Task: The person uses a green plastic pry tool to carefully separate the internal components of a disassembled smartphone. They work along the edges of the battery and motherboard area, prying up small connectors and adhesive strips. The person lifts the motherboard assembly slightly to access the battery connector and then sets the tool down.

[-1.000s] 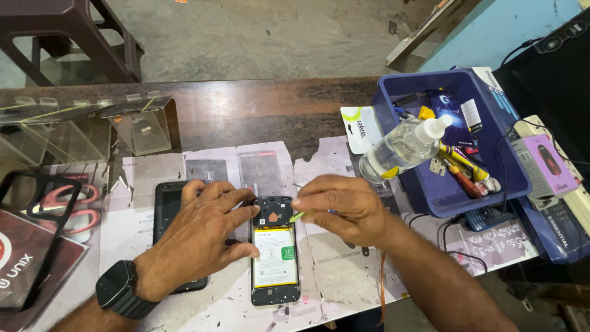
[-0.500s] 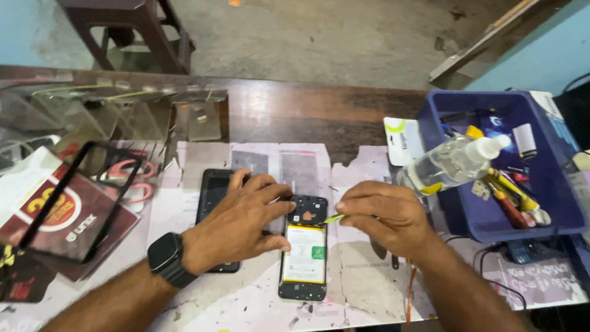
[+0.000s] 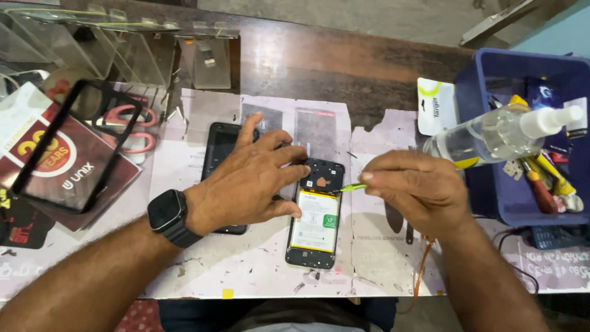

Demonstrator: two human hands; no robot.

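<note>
A dark wooden desk (image 3: 369, 67) covered with worn paper sheets carries the work, and a blue plastic bin (image 3: 485, 141) of tools stands at its right side. In the middle lies an opened black smartphone with its back cover removed (image 3: 316, 215), showing a white and yellow battery (image 3: 315, 221). The left hand (image 3: 246, 178) lies flat over the left edge of this phone, fingers (image 3: 295, 172) spread and pressing it down, closed on nothing. The right hand (image 3: 418, 187) has its fingers pinched shut on a thin yellow-green plastic pry tool (image 3: 351, 187), whose tip touches the phone's right edge, just above the battery. To do this well, I think the left hand should hold the phone firmly so it cannot slide, while the tool works slowly with small force, away from the battery
</note>
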